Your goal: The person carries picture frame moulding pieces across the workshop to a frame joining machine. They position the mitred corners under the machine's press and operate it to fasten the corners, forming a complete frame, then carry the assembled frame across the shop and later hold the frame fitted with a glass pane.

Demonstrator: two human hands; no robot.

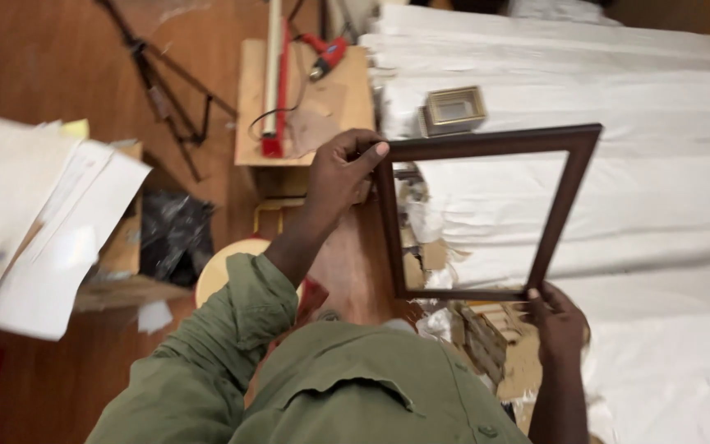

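The left hand (334, 177) grips the top corner of a dark brown picture frame (486, 210). The right hand (559, 322) pinches its bottom corner. The frame is up in the air, tilted, over the white sheets (659, 164). It is empty inside, with no glass or picture yet. A small gold frame (454, 109) lies on the sheets nearby.

floor: brown wood (59, 49), warmly lit
bench: white sheeting (659, 189)
stand: small wooden top (338, 90)
left: paper stack (34, 214)
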